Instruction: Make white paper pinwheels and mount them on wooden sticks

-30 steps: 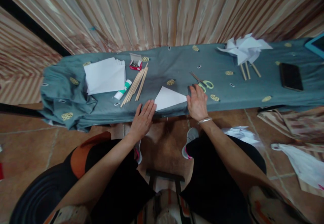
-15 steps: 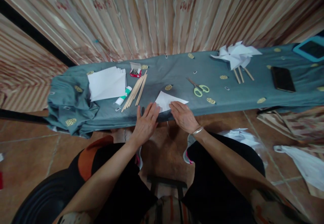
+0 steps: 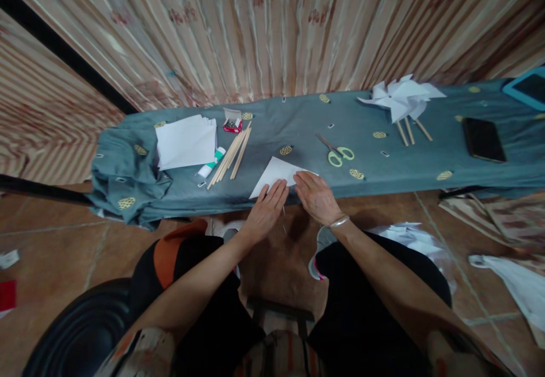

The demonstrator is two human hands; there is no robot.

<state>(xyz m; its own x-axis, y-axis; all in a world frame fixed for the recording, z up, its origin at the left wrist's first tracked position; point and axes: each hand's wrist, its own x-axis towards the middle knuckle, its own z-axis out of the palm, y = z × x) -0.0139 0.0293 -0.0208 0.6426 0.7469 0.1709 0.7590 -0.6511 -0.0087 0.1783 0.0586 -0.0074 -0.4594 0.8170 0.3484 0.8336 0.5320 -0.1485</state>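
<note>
A sheet of white paper folded into a triangle point(image 3: 276, 171) lies at the front edge of the cloth-covered bench. My left hand point(image 3: 266, 209) rests flat on its lower edge, fingers stretched out. On the paper's right part lies my right hand point(image 3: 317, 196), also with straight fingers, a silver bangle on its wrist. Both hands press from above and grasp nothing. Green-handled scissors point(image 3: 335, 151) lie beyond my right hand. Several wooden sticks point(image 3: 232, 155) are to the left of the paper.
A stack of white paper point(image 3: 186, 143), a glue stick point(image 3: 212, 162) and a small open red box point(image 3: 232, 122) lie at left. At right are paper pinwheels point(image 3: 402, 97) on sticks, a phone point(image 3: 484, 139) and a blue-framed device point(image 3: 528, 88). A striped curtain point(image 3: 272, 30) hangs behind.
My left hand has slid right along the paper's lower edge, uncovering its left corner. My right hand now covers more of the right part. The whole view has shifted slightly.
</note>
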